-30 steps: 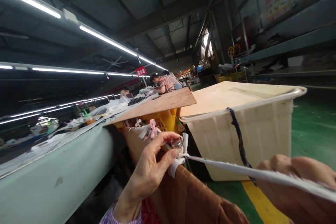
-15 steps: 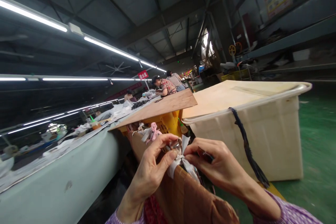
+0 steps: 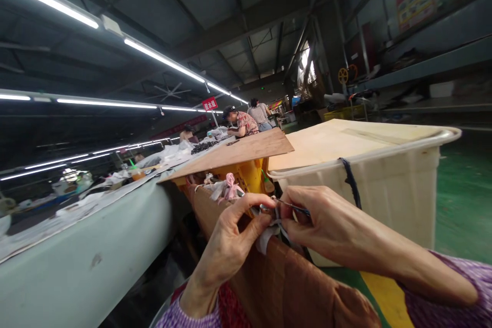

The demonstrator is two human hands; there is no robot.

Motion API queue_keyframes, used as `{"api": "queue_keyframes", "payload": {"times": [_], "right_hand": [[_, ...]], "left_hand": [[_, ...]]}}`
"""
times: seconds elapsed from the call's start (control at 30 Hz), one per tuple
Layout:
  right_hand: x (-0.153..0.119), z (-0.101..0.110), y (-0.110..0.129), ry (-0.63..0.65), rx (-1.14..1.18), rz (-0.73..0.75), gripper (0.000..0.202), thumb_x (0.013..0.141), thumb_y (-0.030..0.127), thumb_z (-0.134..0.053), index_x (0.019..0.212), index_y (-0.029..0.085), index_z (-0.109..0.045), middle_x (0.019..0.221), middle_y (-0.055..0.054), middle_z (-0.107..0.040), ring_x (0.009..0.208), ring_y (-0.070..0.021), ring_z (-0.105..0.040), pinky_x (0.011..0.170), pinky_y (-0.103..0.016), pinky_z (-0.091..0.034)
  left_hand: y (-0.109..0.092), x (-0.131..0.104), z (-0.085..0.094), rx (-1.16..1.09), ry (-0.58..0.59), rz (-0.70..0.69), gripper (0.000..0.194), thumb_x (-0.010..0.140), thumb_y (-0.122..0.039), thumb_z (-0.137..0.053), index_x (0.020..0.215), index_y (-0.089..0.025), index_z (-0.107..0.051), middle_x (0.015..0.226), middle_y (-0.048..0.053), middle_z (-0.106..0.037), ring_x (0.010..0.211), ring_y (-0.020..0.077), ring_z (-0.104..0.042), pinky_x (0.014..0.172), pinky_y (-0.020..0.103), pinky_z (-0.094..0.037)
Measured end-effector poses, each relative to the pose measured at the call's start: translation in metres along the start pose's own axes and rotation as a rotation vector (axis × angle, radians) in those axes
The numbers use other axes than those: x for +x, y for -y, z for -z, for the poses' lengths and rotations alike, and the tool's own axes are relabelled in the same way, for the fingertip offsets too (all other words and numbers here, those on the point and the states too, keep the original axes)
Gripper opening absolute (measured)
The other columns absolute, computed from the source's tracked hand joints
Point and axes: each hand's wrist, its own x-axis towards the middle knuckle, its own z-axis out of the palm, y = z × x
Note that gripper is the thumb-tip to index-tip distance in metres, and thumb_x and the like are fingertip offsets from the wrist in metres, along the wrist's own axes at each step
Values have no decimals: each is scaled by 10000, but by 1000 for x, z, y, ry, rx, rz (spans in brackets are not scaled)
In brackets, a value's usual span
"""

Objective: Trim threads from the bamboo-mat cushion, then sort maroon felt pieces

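My left hand [image 3: 234,233] is closed, thumb and forefinger pinching a small shiny round piece [image 3: 264,208] that is mostly hidden by the fingers. White cloth strips [image 3: 265,241] are knotted beside that piece and hang over the edge of a brown-covered board [image 3: 292,277]. My right hand [image 3: 315,215] touches the strips with its fingertips and grips a thin dark metal tool [image 3: 295,207], whose exact kind I cannot make out. Just beyond my left hand, a pink cloth knot [image 3: 230,187] and more pale strips sit along the same board.
A large cream plastic bin [image 3: 369,195] covered by a pale board stands at the right. To the left runs a long table with a pale green cloth [image 3: 96,251]. A wooden board [image 3: 238,151] lies over a yellow crate [image 3: 249,174]. Several people work farther back.
My right hand has turned and come up over the knot, with the thin tool now pointing at the piece. The upright white strip end is no longer visible. My left hand keeps its pinch.
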Motion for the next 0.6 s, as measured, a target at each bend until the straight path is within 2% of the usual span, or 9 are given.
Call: {"api": "queue_keyframes", "payload": {"times": [0.07,0.17,0.23,0.3,0.43,0.53,0.6], "right_hand": [[0,3,3,51,103,-37,37,708,152,-521,673,162,-528,575,26,-486,514,-78,-377,456,-192,-281],[2,10,6,178,501,-170,57,759,224,-538,755,175,-509,573,47,-441,478,-62,-348,410,-172,-264],[4,15,9,169,734,-225,138,773,292,-575,791,185,-490,544,70,-380,427,-45,-277,362,-161,-190],[8,18,12,94,845,-207,237,752,352,-643,805,190,-479,529,83,-356,409,-34,-237,346,-158,-133],[10,16,14,31,862,-101,320,748,420,-690,815,177,-492,553,49,-483,408,-28,-278,352,-158,-152],[2,13,6,-16,807,-15,326,846,461,-574,1008,180,-543,695,-11,-606,411,-36,-301,359,-177,-203],[-4,11,-4,-93,649,39,303,887,423,-523,1067,184,-571,786,-39,-637,461,-57,-394,398,-189,-290]], "left_hand": [[0,1,0,-16,9,4,155,881,-304,-565,983,-217,-641,976,14,-650,951,163,-579,835,243,-437],[0,3,-1,-61,20,-4,167,882,-279,-566,1009,-225,-661,996,13,-650,955,160,-577,861,250,-430],[1,3,-2,-97,39,-16,183,884,-268,-564,1014,-230,-686,996,23,-641,958,165,-570,857,256,-428],[1,3,-1,-120,70,-23,189,885,-257,-560,997,-234,-711,986,32,-629,945,167,-563,839,258,-427],[1,1,1,-129,97,-18,169,871,-255,-581,944,-223,-730,976,44,-631,929,178,-561,819,268,-437],[1,0,3,-137,58,-4,161,867,-285,-584,861,-195,-718,947,51,-633,894,183,-572,778,270,-450],[3,-1,2,-133,43,-15,180,874,-301,-571,819,-182,-695,940,51,-623,870,173,-569,772,268,-445]]}}
